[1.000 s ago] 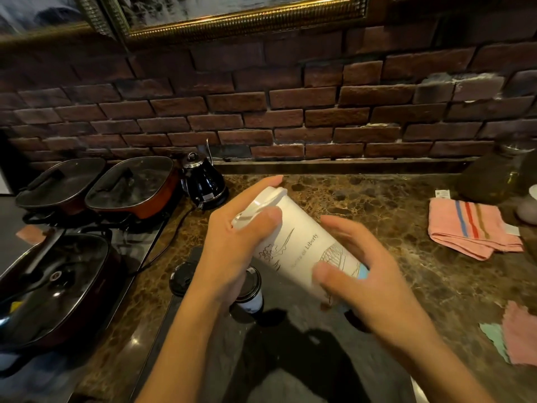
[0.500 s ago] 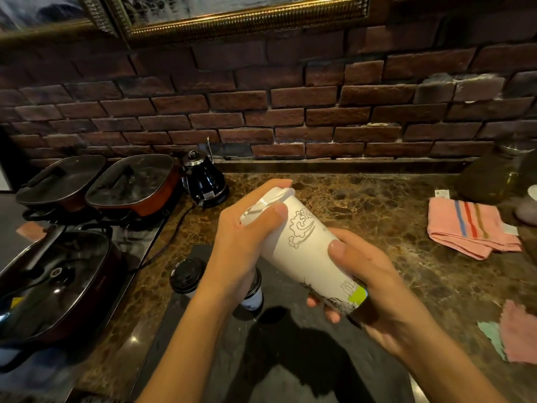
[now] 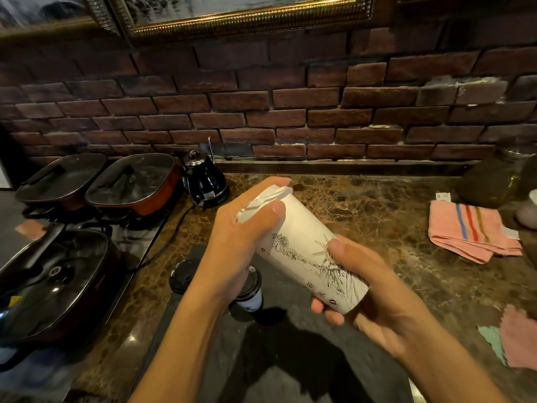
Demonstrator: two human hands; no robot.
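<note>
One tilted white cup (image 3: 296, 245) is gripped by both hands' fingers: left hand (image 3: 232, 251) curled round its lid end, right hand (image 3: 377, 295) round its base. Two black-lidded cups (image 3: 183, 274) stand beneath.

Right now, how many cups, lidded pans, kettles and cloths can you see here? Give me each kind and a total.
Cups: 3, one white cup and two black-lidded cups
Lidded pans: 3
Kettle: 1
Cloths: 3
Total: 10
</note>
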